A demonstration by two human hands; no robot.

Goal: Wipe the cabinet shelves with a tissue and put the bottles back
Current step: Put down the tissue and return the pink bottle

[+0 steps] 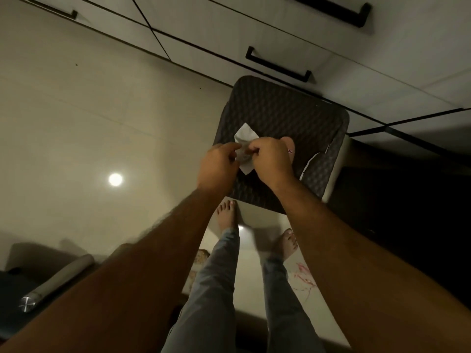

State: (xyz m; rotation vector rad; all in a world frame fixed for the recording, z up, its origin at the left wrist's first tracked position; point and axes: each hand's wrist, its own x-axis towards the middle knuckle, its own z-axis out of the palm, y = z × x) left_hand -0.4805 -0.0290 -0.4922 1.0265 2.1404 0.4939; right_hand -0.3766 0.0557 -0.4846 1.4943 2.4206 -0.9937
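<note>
I look straight down at my two hands held together in the middle of the head view. A white tissue (pixel 245 135) is pinched between them, one corner sticking up and another hanging below the fingers. My left hand (pixel 219 166) grips its left side and my right hand (pixel 271 159) grips its right side, fingertips nearly touching. Under the hands stands a dark stool (pixel 293 115) with a patterned top. No bottles or shelves are in view.
Pale cabinet drawers with black handles (pixel 277 64) run across the top. My bare feet (pixel 226 216) stand on a white surface below the stool. A grey cylinder with a metal cap (pixel 56 284) lies at the lower left. The glossy floor reflects a lamp (pixel 115 179).
</note>
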